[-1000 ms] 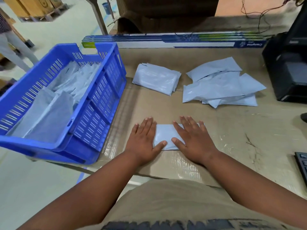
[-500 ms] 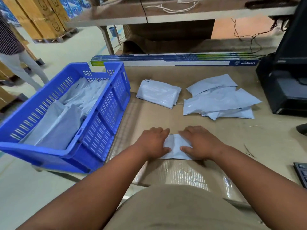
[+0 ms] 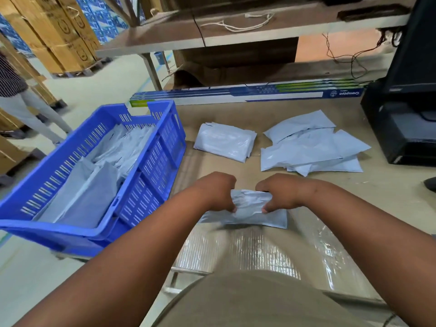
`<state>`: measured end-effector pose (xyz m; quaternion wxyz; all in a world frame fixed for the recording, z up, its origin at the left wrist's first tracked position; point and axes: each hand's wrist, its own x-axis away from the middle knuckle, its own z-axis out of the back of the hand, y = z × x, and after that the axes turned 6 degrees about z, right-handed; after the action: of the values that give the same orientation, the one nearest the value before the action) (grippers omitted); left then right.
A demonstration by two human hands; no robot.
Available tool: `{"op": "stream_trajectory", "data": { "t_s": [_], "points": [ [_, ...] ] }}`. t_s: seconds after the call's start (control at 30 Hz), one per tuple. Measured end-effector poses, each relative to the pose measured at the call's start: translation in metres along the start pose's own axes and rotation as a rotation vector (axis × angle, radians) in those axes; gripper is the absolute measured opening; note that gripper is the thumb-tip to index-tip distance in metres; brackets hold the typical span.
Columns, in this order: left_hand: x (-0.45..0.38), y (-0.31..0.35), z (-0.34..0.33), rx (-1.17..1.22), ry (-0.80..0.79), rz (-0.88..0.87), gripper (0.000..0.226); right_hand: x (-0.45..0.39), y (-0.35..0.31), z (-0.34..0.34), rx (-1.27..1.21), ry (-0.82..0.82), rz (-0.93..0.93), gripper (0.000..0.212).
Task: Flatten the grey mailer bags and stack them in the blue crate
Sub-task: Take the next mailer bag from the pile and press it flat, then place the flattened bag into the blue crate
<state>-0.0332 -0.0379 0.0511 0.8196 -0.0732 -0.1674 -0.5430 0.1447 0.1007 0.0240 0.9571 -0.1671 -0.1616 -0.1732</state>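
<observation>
- The grey mailer bag in hand lies on the desk near its 6 o'clock edge, straight in front of the person and partly lifted at its far side.
- The left hand pinches the bag's left end, with the fingers curled over the far edge and the thumb on the near face; this grip is narrow and holds the bag.
- The right hand takes the right end in the same way, so the bag is between both hands.
- The bag looks light, thin and soft; the film is wrinkled and probably slippery, so I judge it is better to hold it at both short ends and keep it stretched.
- The blue crate stands at 9 o'clock from the hands, near them, with flat bags already inside.
- A folded bundle of bags lies at 12 o'clock, and a loose pile of mailer bags at 1 o'clock, apart from the hands.
</observation>
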Motion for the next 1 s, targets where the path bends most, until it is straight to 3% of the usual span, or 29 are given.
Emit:
{"op": "stream_trajectory", "data": {
  "t_s": [0.1, 0.3, 0.43, 0.53, 0.73, 0.9, 1.0],
  "points": [
    [0.023, -0.015, 0.029, -0.012, 0.046, 0.042, 0.043, -0.003, -0.023, 0.036, 0.017, 0.008, 0.039, 0.02],
    [0.069, -0.055, 0.075, -0.08, 0.208, 0.216, 0.044, -0.041, -0.099, 0.102, 0.364, 0.151, 0.178, 0.015],
    [0.101, -0.098, 0.105, -0.037, 0.283, 0.34, 0.04, -0.071, -0.147, 0.145, 0.426, 0.172, 0.304, 0.009],
    [0.125, -0.133, 0.124, 0.003, 0.302, 0.414, 0.041, -0.091, -0.185, 0.178, 0.408, 0.165, 0.372, 0.021],
    [0.166, -0.203, 0.146, 0.049, 0.348, 0.523, 0.043, -0.141, -0.265, 0.223, 0.468, 0.186, 0.459, 0.022],
    [0.179, -0.262, 0.135, 0.136, 0.367, 0.578, 0.029, -0.19, -0.323, 0.23, 0.512, 0.102, 0.48, 0.022],
    [0.167, -0.287, 0.113, 0.145, 0.252, 0.558, 0.032, -0.228, -0.345, 0.215, 0.5, -0.07, 0.424, 0.018]
  ]
}}
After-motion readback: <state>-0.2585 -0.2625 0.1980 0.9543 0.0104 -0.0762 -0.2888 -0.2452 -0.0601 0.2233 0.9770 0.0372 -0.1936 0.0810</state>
